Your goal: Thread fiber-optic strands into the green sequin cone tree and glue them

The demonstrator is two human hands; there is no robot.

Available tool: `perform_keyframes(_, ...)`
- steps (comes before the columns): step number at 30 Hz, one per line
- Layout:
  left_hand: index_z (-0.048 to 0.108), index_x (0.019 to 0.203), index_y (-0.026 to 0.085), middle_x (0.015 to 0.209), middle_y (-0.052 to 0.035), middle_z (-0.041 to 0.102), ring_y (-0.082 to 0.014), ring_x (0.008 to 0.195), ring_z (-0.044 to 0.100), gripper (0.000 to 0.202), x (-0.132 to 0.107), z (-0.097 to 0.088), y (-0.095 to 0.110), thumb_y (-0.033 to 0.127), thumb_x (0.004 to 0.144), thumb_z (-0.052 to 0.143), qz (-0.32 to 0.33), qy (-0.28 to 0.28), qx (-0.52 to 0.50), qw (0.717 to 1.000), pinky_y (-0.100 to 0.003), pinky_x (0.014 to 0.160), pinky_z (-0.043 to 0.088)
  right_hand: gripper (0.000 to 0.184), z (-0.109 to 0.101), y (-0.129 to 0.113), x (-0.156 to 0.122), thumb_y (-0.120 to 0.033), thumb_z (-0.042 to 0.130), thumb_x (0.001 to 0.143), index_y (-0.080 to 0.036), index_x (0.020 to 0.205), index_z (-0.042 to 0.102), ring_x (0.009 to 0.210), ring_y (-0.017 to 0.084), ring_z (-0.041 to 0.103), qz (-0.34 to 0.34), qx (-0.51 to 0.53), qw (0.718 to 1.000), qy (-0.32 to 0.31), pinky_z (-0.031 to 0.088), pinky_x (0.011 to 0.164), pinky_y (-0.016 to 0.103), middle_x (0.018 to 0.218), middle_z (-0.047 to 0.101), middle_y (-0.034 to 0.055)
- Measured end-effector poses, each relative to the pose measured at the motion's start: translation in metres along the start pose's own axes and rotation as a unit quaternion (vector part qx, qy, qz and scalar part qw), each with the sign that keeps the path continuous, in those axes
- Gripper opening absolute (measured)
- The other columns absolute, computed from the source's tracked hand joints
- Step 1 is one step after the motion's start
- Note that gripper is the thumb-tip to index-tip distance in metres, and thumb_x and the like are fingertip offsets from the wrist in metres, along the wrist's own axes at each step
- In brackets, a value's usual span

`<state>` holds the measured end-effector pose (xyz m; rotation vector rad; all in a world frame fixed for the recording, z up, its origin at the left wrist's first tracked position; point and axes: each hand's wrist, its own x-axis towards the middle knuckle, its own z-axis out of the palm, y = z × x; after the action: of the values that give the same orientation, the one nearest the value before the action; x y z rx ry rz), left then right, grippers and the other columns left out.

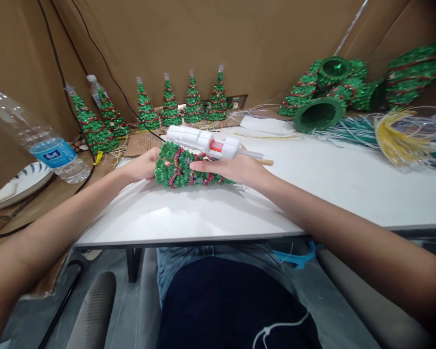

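Observation:
A small green tinsel Christmas tree (181, 167) with red garland lies on its side between my hands, just over the white tabletop. My left hand (145, 166) is closed on its wide base end, with the fingertips partly hidden behind it. My right hand (236, 168) grips the tree from the narrower end, thumb along the near side and the other fingers mostly hidden. Right behind the tree is a white hot glue gun (194, 138) with a red part and a black cord. A tan stick (265, 162) shows beyond my right wrist.
Several finished-looking trees (193, 104) stand along the cardboard wall; more are heaped at back right (319, 114). Bundles of yellow and green wires (396, 138) lie at right. A plastic bottle (54, 152) and a plate (32, 179) are at left. The table's front edge (203, 241) is near me.

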<state>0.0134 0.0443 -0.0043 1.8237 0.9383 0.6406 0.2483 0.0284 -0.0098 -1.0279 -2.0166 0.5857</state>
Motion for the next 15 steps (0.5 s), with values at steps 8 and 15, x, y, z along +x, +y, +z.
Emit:
perform_keyframes(8,0.058,0.065,0.014,0.043,0.0054,0.046,-0.0063,0.038,0.042,0.028,0.0047,-0.0036,-0.0046,0.033,0.064,0.079,0.078,0.002,0.033,0.996,-0.017,0.036,0.035,0.037,-0.0004,0.0012,-0.0002,-0.055,0.072,0.067,-0.021,0.080,0.063,0.077,0.023,0.059,0.004,-0.004,1.000,-0.004,0.047,0.071,0.038,0.076,0.064,0.0009)
perform_keyframes(15,0.061,0.071,0.014,0.046,0.0041,0.051,-0.0126,0.056,0.056,0.027,0.0082,-0.0078,-0.0097,0.032,0.063,0.080,0.084,0.008,0.044,0.995,-0.021,0.056,0.050,0.036,-0.0008,0.0004,-0.0009,-0.054,0.072,0.068,-0.021,0.081,0.063,0.079,0.023,0.058,-0.001,-0.018,1.000,-0.001,0.046,0.072,0.037,0.077,0.064,0.0011)
